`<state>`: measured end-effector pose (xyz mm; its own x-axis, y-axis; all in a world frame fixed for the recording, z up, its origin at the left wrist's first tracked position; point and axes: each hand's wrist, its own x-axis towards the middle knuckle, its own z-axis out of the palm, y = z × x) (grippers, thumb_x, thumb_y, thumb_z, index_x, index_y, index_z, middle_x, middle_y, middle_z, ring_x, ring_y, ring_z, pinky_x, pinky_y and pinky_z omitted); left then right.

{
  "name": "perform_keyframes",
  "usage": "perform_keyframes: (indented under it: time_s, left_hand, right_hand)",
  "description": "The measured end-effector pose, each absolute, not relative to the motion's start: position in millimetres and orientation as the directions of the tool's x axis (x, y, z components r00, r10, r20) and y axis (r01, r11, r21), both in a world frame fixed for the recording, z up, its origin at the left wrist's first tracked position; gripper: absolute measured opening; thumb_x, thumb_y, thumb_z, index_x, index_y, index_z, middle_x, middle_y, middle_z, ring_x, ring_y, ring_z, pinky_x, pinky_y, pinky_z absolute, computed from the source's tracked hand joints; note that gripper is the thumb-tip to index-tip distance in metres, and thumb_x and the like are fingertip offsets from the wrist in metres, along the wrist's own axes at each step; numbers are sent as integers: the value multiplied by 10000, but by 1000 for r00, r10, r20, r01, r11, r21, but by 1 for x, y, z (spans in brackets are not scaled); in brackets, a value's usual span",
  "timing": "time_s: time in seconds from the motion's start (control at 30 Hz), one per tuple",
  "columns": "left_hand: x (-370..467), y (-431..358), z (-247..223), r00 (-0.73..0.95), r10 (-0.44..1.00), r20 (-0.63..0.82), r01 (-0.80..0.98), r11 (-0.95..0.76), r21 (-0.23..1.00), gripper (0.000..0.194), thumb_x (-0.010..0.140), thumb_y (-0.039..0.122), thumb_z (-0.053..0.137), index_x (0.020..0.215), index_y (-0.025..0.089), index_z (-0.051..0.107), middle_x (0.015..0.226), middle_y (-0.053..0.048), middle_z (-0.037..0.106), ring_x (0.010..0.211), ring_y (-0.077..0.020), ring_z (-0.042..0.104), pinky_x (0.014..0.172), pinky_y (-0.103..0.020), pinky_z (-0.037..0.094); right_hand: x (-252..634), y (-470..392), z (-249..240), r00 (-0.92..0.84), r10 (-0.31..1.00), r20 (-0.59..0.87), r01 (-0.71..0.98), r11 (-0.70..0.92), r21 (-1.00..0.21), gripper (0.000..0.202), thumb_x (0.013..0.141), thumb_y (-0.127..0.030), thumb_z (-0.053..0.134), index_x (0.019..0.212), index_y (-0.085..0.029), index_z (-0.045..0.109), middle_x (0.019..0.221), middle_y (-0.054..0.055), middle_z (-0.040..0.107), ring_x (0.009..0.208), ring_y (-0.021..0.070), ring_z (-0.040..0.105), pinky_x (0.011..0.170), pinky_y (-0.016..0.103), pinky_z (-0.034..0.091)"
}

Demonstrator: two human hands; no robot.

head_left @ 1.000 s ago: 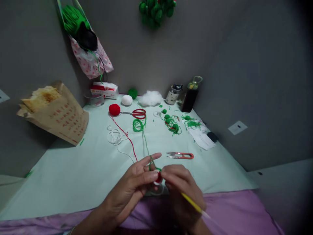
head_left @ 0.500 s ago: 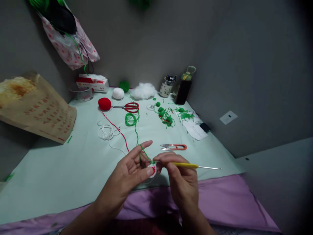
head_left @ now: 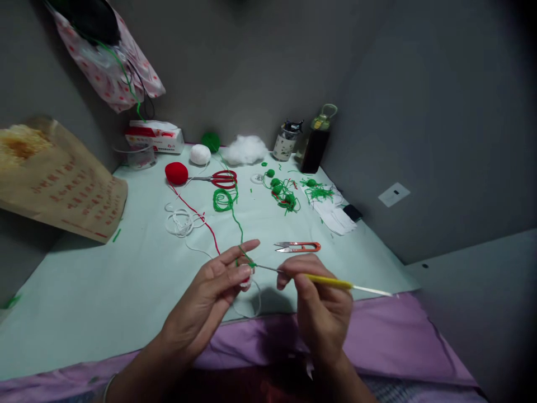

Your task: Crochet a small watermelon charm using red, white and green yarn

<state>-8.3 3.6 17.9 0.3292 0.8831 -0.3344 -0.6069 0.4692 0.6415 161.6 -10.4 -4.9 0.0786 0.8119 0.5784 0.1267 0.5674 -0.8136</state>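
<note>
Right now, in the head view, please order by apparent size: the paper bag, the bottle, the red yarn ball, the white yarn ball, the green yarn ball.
1. Paper bag
2. Bottle
3. Red yarn ball
White yarn ball and green yarn ball come last; they look too alike to rank.
</note>
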Motion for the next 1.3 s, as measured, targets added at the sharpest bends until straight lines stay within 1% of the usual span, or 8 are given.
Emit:
perform_keyframes:
  time_s: [0.1,0.2,0.27,0.5,0.7,0.87,1.03,1.3]
  left_hand:
    - [-6,2,17,276,919,-281,-550,391,738,460,767,210,905,1212,214,793,839,4,663,795,-118,596,800,-212,479]
    - [-3,-3,16,286,928,-240,-498,358,790,494,792,236,893,1268,256,762,912,-11,688,946,-173,640,916,-274,488]
    - [-3,-5,16,274,933,-232,-480,342,808,486,829,271,863,1300,262,742,953,-21,697,983,-186,644,946,-295,479]
    - [-9,-3,15,286,936,-204,-444,319,837,449,833,303,854,1272,275,766,931,-20,662,936,-198,648,912,-326,486]
    - [-11,-2,18,244,947,-206,-379,289,879,335,851,314,832,1186,302,813,860,10,615,828,-141,556,799,-252,455]
    - [-12,-2,19,241,948,-206,-369,286,884,321,859,298,809,1180,299,816,851,9,618,811,-143,548,779,-249,457]
    - [-12,-2,21,215,958,-189,-326,253,911,319,867,288,807,1186,310,811,835,16,631,805,-135,569,776,-233,468]
    - [-11,-4,24,83,992,-90,-152,102,983,278,846,250,812,1117,312,830,821,15,675,822,-156,624,853,-268,494]
  right_hand:
    - [158,-6,-3,67,866,496,-23,498,-867,182,1005,-208,614,1014,-263,787,866,28,725,752,174,686,687,331,591]
    - [156,-4,-3,29,875,483,-3,484,-875,169,990,-215,649,1017,-275,805,931,42,772,876,198,718,758,342,602]
    - [156,-3,-5,53,880,471,-6,472,-881,174,1000,-222,641,1024,-280,804,917,37,780,836,184,710,734,325,598]
    - [160,-2,-11,44,916,398,-191,399,-897,142,1010,-265,647,1015,-269,789,915,25,760,727,145,687,689,294,587]
    - [161,0,-7,41,940,338,-329,332,-884,168,1013,-314,641,956,-206,758,865,52,771,675,154,712,637,287,605]
    - [164,-1,-4,19,919,395,-270,385,-883,169,1030,-309,608,975,-208,731,902,61,788,685,165,724,635,306,622]
    - [168,-8,-1,-4,875,484,-111,481,-870,181,1061,-246,536,1052,-227,715,967,61,783,738,168,723,692,345,632]
    - [176,-16,7,-169,765,621,149,643,-751,277,1043,-110,503,1187,-246,696,1046,57,782,954,200,737,828,385,625]
